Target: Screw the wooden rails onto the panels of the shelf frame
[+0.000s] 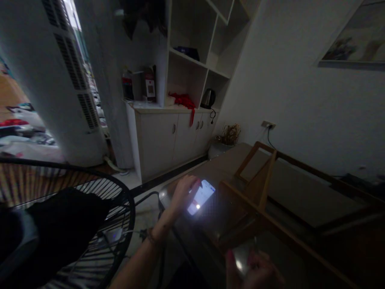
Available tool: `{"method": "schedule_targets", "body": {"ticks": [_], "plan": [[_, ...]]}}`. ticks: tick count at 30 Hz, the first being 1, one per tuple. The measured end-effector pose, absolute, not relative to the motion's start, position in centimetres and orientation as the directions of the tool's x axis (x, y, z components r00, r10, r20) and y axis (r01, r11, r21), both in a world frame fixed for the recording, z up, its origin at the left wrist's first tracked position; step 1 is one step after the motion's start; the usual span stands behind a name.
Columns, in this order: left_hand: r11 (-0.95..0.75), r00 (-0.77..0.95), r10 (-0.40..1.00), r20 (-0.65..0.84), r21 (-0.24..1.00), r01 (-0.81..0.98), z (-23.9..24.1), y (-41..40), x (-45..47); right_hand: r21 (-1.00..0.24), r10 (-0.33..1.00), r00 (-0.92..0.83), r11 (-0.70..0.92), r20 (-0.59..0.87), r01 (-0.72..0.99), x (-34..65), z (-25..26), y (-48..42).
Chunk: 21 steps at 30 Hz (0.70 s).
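Note:
Near the edge of a dark table [219, 170], my left hand [184, 190] grips the left side of a smartphone [205, 193]. The phone's screen is lit and faces up; whether its back touches the table is not clear. At the bottom of the view my right hand [261, 271] closes around a small, shiny, pale object [241, 257]. Dim light and blur hide what kind of thing this is. A wooden frame [264, 188] lies on the table just beyond both hands.
A round corded chair [129, 196] with dark clothing [69, 216] stands at the left. White cabinets [159, 136] run along the back, with a kettle [208, 98] and red cloth [183, 100] above. A wall socket [268, 124] has a cable plugged in.

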<state>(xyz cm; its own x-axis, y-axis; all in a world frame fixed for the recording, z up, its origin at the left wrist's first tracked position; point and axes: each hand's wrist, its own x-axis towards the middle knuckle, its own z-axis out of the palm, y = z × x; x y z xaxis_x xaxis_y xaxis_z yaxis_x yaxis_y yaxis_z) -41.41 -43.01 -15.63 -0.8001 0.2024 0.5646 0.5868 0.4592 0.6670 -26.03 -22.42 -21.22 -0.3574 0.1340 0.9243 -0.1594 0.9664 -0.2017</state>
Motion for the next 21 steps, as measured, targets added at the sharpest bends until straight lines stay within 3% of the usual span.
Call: {"method": "schedule_targets", "body": {"ticks": [3,6,11,16,21], "plan": [[0.462,-0.789,0.290,0.542,0.643,0.611,-14.8,-42.1,-43.8,-0.254,0.247,-0.370,0.967,0.896,0.031,-26.6,-19.9,-24.8],[0.480,-0.748,0.440,0.498,0.573,0.664,-13.7,-40.7,-45.8,-0.327,0.331,-0.444,0.941,0.833,0.089,-27.1,-19.3,-26.1],[0.557,-0.678,0.678,0.283,0.404,0.726,-12.8,-37.3,-48.7,-0.225,0.195,-0.590,0.974,0.783,0.023,-27.5,-19.0,-26.1],[0.639,-0.670,0.739,0.076,0.239,0.731,-13.3,-33.8,-50.4,-0.224,0.188,-0.600,0.974,0.778,0.015,-27.6,-18.7,-26.3],[0.671,-0.679,0.734,-0.003,0.163,0.724,-14.9,-31.7,-51.4,-0.188,0.174,-0.614,0.981,0.770,0.042,-27.7,-18.3,-26.7]]}}
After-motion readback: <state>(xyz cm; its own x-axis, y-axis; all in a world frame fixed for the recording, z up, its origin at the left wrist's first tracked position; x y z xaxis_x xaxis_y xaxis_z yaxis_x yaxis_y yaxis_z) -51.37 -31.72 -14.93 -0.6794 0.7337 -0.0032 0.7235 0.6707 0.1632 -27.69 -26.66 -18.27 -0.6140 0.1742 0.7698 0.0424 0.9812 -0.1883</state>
